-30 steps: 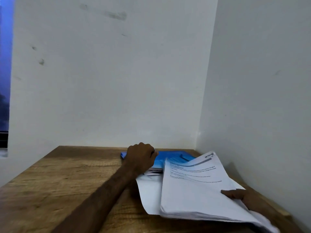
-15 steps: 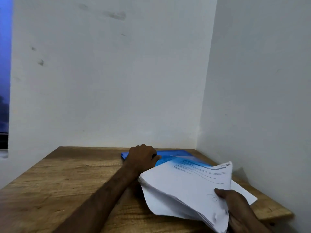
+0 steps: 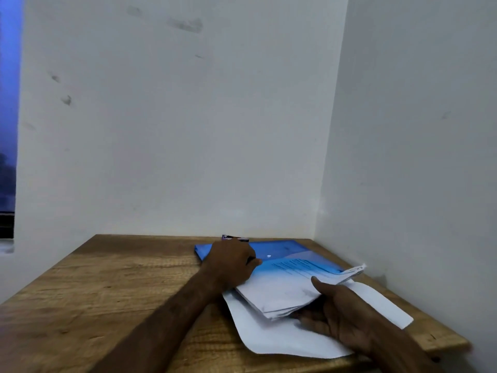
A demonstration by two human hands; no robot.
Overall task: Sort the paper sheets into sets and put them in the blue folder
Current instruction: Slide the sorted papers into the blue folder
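Observation:
The blue folder (image 3: 279,249) lies at the back right of the wooden table (image 3: 107,286). My left hand (image 3: 231,261) grips the folder's translucent flap at its near left side, fingers curled. A stack of printed paper sheets (image 3: 285,289) has its far end under that flap. My right hand (image 3: 341,310) holds the stack's near end, thumb on top and fingers underneath. A single white sheet (image 3: 271,337) lies flat on the table under the stack and my right hand.
White walls close off the table at the back and on the right. A small dark object (image 3: 235,237) peeks out behind my left hand at the folder's far edge. A dark window strip (image 3: 8,117) is at far left.
My right hand has swung the stack down from upright and pushed it forward and left, so its far end now sits under the folder flap. My left hand stayed at the folder.

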